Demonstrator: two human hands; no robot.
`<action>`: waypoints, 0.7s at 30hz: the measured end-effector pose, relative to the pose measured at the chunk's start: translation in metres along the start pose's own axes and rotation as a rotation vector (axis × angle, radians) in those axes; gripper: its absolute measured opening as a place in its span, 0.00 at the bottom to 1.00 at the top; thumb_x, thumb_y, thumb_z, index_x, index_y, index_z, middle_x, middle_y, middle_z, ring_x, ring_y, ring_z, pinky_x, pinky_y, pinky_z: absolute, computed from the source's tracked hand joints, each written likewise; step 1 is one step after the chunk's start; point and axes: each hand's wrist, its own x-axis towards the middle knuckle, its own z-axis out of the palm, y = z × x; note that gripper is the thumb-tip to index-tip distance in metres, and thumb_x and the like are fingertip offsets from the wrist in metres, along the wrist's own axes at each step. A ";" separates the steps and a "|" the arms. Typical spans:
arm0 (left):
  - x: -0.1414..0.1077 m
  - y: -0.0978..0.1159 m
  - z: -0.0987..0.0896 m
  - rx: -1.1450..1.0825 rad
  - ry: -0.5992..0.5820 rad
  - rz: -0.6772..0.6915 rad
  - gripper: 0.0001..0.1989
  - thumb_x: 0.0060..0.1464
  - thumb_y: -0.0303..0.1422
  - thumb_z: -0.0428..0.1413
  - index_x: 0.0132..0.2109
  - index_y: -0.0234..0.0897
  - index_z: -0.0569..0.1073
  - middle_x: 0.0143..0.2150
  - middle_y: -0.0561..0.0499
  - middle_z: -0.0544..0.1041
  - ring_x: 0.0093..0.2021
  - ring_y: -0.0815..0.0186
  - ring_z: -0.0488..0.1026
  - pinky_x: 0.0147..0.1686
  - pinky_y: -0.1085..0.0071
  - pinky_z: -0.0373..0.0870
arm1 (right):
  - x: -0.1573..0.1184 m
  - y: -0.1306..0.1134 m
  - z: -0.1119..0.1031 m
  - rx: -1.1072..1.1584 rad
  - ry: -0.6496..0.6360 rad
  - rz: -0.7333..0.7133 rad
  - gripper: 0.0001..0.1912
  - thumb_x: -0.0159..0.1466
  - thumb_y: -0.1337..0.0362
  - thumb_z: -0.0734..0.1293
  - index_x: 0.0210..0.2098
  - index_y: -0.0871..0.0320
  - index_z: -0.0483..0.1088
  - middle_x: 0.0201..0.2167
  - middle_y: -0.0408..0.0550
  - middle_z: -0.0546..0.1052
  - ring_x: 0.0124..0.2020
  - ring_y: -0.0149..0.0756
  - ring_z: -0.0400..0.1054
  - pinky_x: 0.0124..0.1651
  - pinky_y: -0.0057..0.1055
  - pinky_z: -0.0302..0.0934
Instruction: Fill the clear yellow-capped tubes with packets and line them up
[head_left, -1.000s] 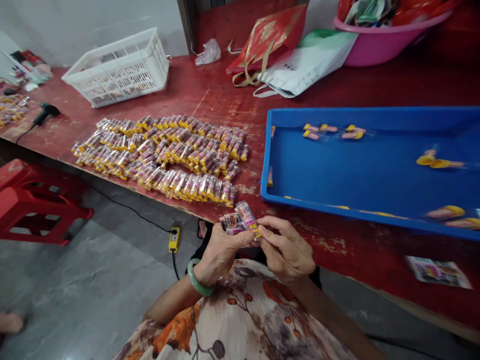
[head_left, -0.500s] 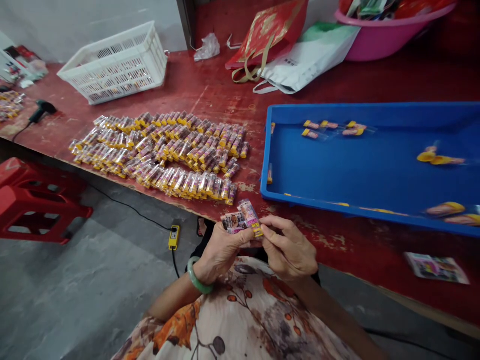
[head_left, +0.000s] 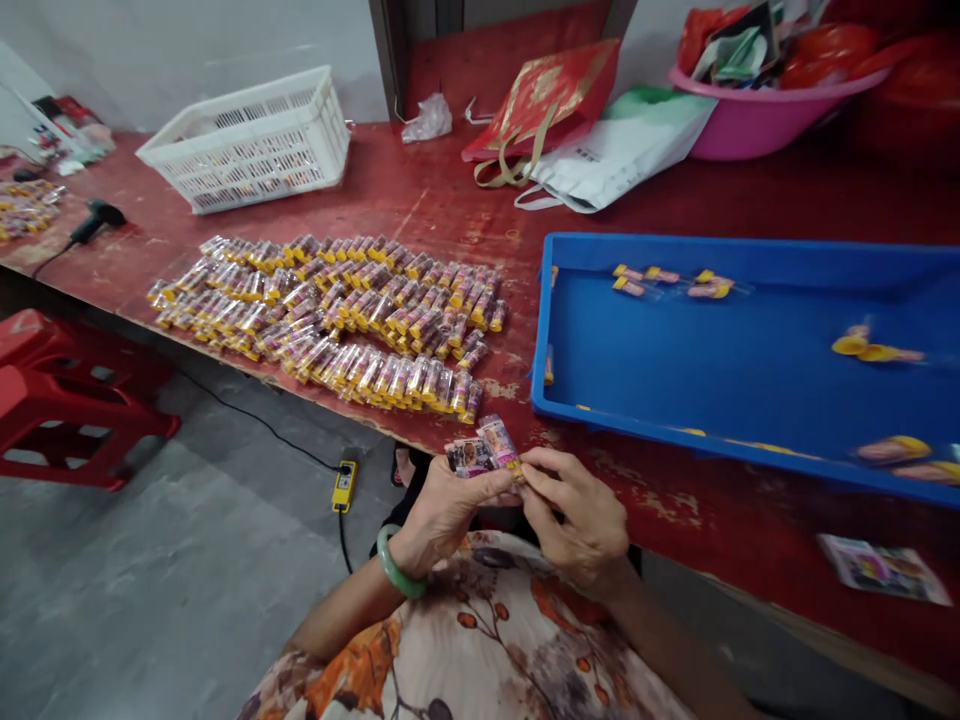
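My left hand [head_left: 442, 512], a green bangle at its wrist, is closed on a few small printed cards [head_left: 466, 457] near the table's front edge. Against these cards leans a small clear-wrapped packet [head_left: 496, 440] with a purple-and-yellow print, tilted to the left. The fingers of my right hand [head_left: 579, 515] pinch the packet's lower yellow end, and my left thumb lies beside it. Beyond my hands, many similar packets [head_left: 382, 375] lie in crowded rows on the red table [head_left: 420, 205]. What the left palm covers is hidden.
To the right is a blue tray [head_left: 675, 370] with several yellow-ended pieces inside. More printed sheets [head_left: 885, 568] lie near the front edge. Behind stand a white basket [head_left: 247, 150], bags [head_left: 615, 150] and a pink basin [head_left: 772, 120]. A hair dryer [head_left: 97, 220] and red stools [head_left: 75, 400] are left.
The view has tilted up slightly, so the table's contents appear lower. Both hands keep their hold on the packet and cards, with the right fingers shifted slightly at the packet's yellow end.
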 end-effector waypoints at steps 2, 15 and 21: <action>0.002 0.004 -0.007 0.055 0.004 0.000 0.14 0.41 0.32 0.69 0.36 0.31 0.79 0.32 0.48 0.79 0.30 0.68 0.75 0.34 0.71 0.74 | 0.011 0.001 -0.009 0.103 -0.139 0.125 0.14 0.61 0.73 0.65 0.45 0.57 0.70 0.41 0.52 0.75 0.38 0.36 0.72 0.37 0.31 0.67; 0.019 0.031 -0.027 0.126 -0.046 0.019 0.21 0.37 0.39 0.71 0.35 0.28 0.78 0.29 0.46 0.78 0.27 0.66 0.75 0.32 0.70 0.74 | 0.107 0.021 0.029 0.463 -0.229 0.893 0.17 0.47 0.56 0.75 0.32 0.61 0.75 0.23 0.44 0.74 0.21 0.28 0.63 0.21 0.25 0.56; 0.017 0.034 -0.042 -0.109 0.101 -0.049 0.17 0.50 0.40 0.63 0.35 0.27 0.75 0.30 0.43 0.78 0.28 0.63 0.77 0.30 0.68 0.77 | 0.161 0.084 0.074 0.119 -0.080 0.955 0.12 0.50 0.59 0.70 0.22 0.59 0.65 0.12 0.36 0.61 0.14 0.25 0.52 0.17 0.25 0.47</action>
